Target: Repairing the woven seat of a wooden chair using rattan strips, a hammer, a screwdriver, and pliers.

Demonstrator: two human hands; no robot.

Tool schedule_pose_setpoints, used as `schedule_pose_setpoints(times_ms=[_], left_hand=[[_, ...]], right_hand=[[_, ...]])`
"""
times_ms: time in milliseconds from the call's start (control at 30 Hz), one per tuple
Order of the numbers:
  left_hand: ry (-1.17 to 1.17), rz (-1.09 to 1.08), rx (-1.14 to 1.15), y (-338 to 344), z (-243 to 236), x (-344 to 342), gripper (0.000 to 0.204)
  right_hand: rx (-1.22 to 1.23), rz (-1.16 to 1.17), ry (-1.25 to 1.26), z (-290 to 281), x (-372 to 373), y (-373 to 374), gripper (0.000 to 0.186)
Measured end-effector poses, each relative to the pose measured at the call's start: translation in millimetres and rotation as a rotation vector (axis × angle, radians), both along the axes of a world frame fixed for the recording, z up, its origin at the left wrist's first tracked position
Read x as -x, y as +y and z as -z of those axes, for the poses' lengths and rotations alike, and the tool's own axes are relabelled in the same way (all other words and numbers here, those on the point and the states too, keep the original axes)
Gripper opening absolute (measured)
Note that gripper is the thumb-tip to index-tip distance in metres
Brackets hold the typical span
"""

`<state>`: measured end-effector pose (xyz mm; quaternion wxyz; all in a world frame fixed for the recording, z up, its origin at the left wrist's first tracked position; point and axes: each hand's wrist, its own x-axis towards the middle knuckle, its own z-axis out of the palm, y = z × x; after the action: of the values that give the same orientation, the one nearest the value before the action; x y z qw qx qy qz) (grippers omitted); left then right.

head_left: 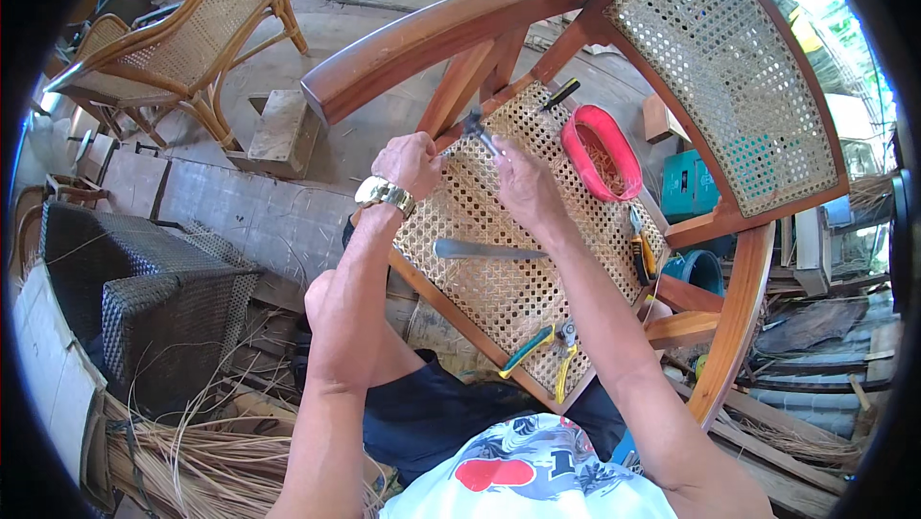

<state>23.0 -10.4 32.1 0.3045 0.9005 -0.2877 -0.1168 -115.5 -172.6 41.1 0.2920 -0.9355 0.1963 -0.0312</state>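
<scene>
A wooden chair with a woven cane seat (465,294) lies in front of me. My right hand (530,195) is closed around the handle of a small hammer (485,138), its head close to the seat's far left edge. My left hand (410,164), below a metal wristwatch (385,195), is closed at that same edge, beside the hammer head; what its fingers pinch is hidden. On the seat lie a flat metal blade (480,250), pliers with yellow-and-black handles (642,250), green-and-yellow pliers (566,335), a black-handled tool (563,93) and a pink-red container (628,169) of cane scraps.
The chair's curved armrest (451,25) and cane backrest (729,78) rise around the seat. A rattan armchair (201,58), a wooden block (285,133) and a dark woven seat (173,298) stand left. Loose cane strands (211,452) lie lower left. A teal case (687,183) sits right.
</scene>
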Motion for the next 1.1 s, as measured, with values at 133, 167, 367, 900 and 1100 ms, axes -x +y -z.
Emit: schedule_pose_setpoints(times_ms=[133,167,367,900,1100], left_hand=[[-0.025,-0.013,0.025,0,2,-2,0.024],[-0.025,-0.012,0.021,0,3,-2,0.024],[-0.047,0.012,0.044,-2,4,0,0.026],[-0.113,0.006,0.095,-5,8,1,0.024],[-0.112,0.005,0.097,-5,9,-2,0.026]], right_hand=[[0.079,-0.042,-0.283,-2,1,3,0.025],[0.098,-0.073,-0.144,-2,1,3,0.027],[-0.042,0.008,-0.141,-2,2,-4,0.030],[0.178,-0.050,-0.559,-13,-4,-11,0.033],[0.051,0.039,0.000,-6,-3,-8,0.034]])
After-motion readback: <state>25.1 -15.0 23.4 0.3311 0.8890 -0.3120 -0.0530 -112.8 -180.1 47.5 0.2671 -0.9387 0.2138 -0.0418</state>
